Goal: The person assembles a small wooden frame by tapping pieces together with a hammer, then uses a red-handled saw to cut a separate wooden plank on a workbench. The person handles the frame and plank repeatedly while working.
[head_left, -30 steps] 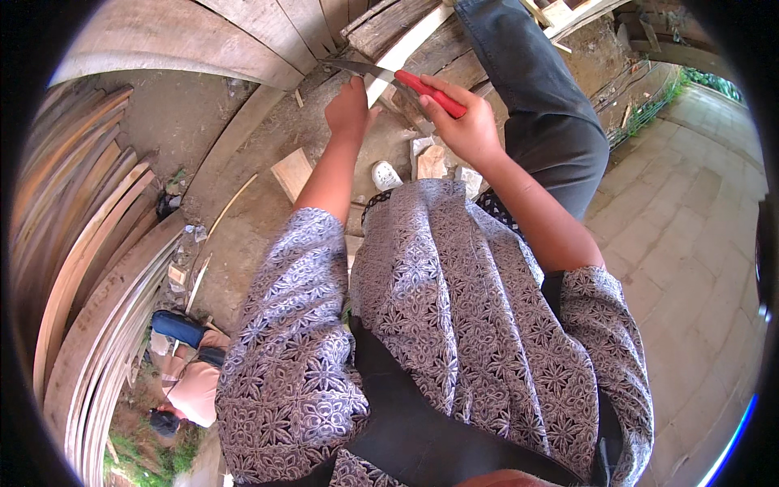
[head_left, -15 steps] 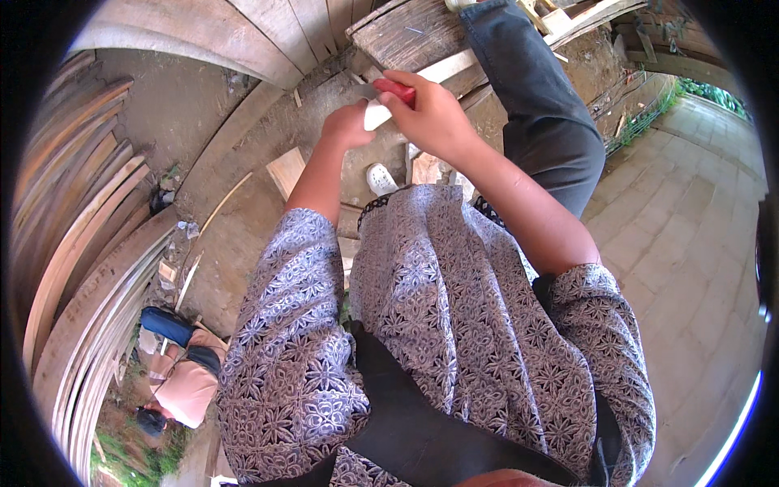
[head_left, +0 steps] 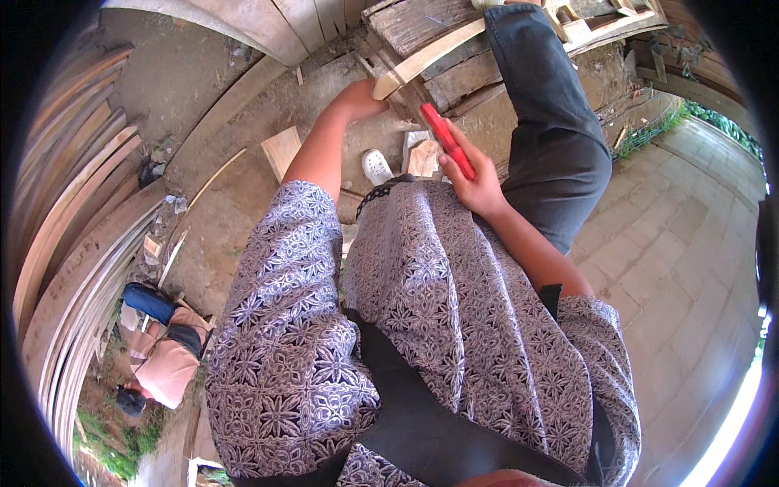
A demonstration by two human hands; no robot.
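Observation:
My right hand is closed around the red handle of a handsaw; its blade is smeared by motion and runs away toward the wooden strip. The pale, slightly curved strip lies over a weathered plank, with its near end beside my left hand. That hand's fingers curl about the strip's end, partly hidden behind the wood. My raised right leg, in dark trousers, reaches over the strip's far part, with the foot at the top edge.
The weathered plank forms a bench ahead. Several long boards are stacked on the left. A wood offcut and a white clog are below my arms. Another person bends at the lower left. Paving stretches along the right.
My right hand has drawn the red-handled saw back toward my body and right, away from the left hand. The left hand stays at the strip's end, shifted slightly. The view has moved a little.

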